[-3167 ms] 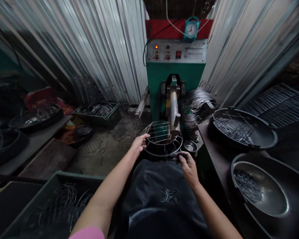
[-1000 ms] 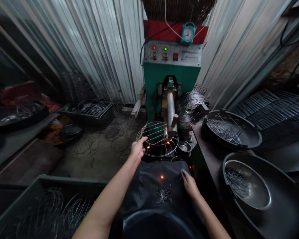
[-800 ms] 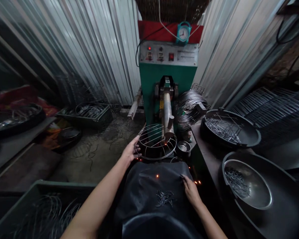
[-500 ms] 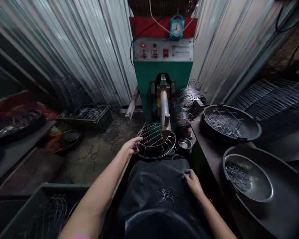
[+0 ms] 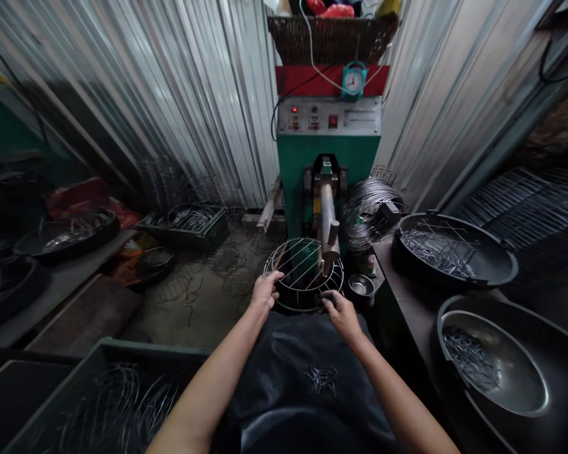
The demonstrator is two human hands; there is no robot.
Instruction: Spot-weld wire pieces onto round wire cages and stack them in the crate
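A round wire rack (image 5: 299, 277), with parallel bars across the top and a second ring below, sits under the electrode arm (image 5: 329, 230) of a green machine (image 5: 294, 170). My left hand (image 5: 265, 291) grips its rim on the left side. At the near right edge of the rack, my right hand (image 5: 339, 309) is closed in a pinch. Whether it holds a small wire piece or the lower ring there is too small to tell. Several short bent wire pieces (image 5: 320, 378) lie on the dark apron (image 5: 284, 359) over my lap.
On the right stand a large black pan (image 5: 497, 268) with wire pieces and a metal bowl (image 5: 525, 378) with more. A wire coil (image 5: 372, 205) hangs beside the machine. Green crates (image 5: 106, 345) of wire parts lie left. A small steel bowl (image 5: 361, 285) sits near the rack.
My right hand has moved from the apron's right edge forward to the near right rim of the rack. My left hand keeps its grip on the rack. The camera view has shifted.
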